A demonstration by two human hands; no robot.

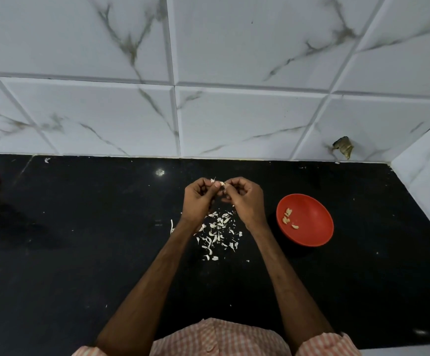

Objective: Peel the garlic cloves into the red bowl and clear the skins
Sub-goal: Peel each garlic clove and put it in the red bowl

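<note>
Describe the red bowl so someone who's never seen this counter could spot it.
On the black countertop below the marbled wall tiles, look right of the right hand. The red bowl sits there, round, holding peeled cloves, unlike the loose skins scattered nearby.

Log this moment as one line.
step: peeling; left hand, right hand: pinching small pale garlic clove; round red bowl: peeled cloves inside; white papery skins: scattered on black counter

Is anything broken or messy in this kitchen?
Yes. There is a jagged hole broken into the wall tile near the right corner, just above the black counter. Garlic skins also lie scattered on the counter, left of the red bowl.
</note>
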